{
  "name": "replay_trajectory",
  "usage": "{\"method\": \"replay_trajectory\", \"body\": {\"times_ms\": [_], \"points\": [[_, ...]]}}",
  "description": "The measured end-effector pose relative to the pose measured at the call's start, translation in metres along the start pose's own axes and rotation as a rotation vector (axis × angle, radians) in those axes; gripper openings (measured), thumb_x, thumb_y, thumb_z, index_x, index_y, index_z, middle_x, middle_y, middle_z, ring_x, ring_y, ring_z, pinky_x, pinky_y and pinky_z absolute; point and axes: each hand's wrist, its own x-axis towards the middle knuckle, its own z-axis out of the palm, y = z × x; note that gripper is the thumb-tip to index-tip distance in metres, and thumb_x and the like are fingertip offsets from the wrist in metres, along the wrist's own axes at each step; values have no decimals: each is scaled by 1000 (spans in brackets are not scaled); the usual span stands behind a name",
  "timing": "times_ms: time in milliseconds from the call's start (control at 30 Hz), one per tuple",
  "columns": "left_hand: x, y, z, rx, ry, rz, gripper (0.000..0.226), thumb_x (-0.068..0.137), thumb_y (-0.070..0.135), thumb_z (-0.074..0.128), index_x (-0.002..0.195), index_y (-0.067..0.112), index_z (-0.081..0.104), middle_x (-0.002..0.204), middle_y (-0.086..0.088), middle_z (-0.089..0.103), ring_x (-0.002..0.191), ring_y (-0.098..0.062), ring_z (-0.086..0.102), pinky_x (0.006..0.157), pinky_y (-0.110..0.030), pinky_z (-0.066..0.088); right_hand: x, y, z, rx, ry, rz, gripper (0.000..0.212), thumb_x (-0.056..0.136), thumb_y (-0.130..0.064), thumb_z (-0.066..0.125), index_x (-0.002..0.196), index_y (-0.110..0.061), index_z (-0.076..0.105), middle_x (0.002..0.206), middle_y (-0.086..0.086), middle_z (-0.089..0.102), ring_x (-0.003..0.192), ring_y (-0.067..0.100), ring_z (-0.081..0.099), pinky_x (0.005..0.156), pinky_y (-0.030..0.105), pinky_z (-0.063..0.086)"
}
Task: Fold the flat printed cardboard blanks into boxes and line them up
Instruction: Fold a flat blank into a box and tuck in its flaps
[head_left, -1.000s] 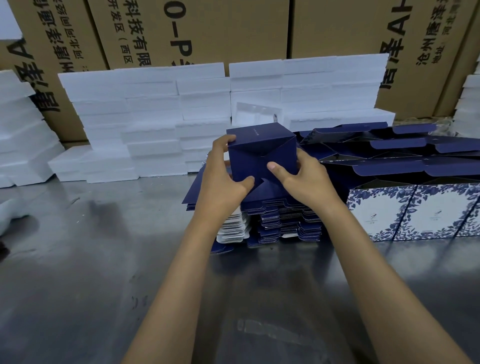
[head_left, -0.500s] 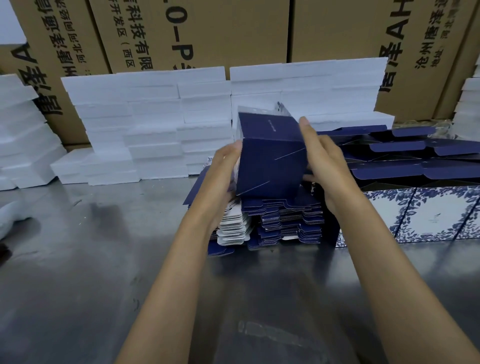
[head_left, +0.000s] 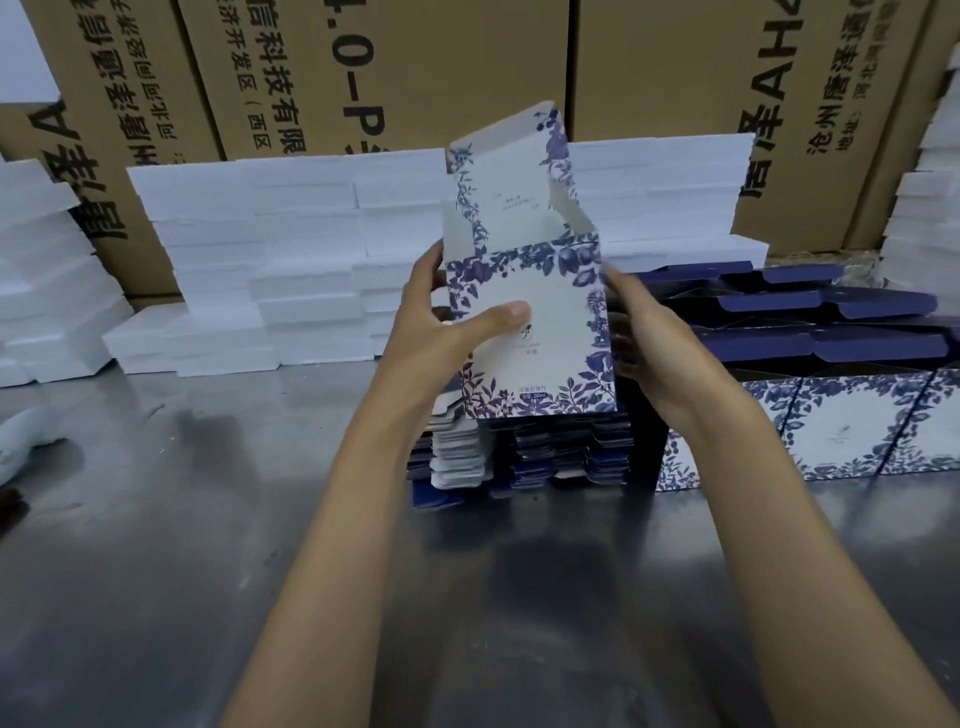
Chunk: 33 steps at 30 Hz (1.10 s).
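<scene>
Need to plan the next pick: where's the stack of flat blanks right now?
Head view, centre: the stack of flat blanks sits on the metal table, directly under the held box, left of the finished boxes.

Both forearms reach forward, converging at the middle. The left hand (head_left: 441, 332) curls its fingers around one side, thumb pressed flat across the front; the right hand (head_left: 649, 338) cups the opposite side, fingers curled.
</scene>
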Motion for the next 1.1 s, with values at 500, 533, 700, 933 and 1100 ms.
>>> {"method": "replay_trajectory", "body": {"times_ms": [500,533,700,933,1100], "points": [[-121,7,1,205,-92,103,74,80,26,84,133,58,42,134,4,52,108,-1,59,79,-14,53,-110,41,9,239,-232,-26,74,69,-78,75,134,-46,60,139,-11,64,132,18,57,117,50,35],[-129,5,0,198,-102,88,70,81,30,81,133,59,44,133,4,52,110,-4,59,83,-18,54,-115,46,11,255,-202,-19,75,69,-73,78,135,-43,60,137,-9,65,131,20,58,116,51,37],[-161,-7,2,109,-16,-54,37,87,59,58,123,56,53,113,19,60,111,-6,62,99,-37,53,-144,72,21,240,-146,-14,89,59,-64,85,139,-42,54,133,-11,67,127,17,61,111,49,43],[-163,-6,14,4,252,-118,14,102,46,47,101,42,60,105,11,68,97,-9,67,80,-30,48,-150,76,30,155,-54,36,106,52,-66,84,146,-57,37,145,-19,55,134,10,53,116,46,39],[-158,-8,20,31,161,-190,32,93,34,66,120,42,51,121,9,56,104,-1,61,72,-8,47,-151,76,35,204,-52,17,98,61,-58,83,148,-50,39,145,-13,57,134,14,55,114,48,41]]}}
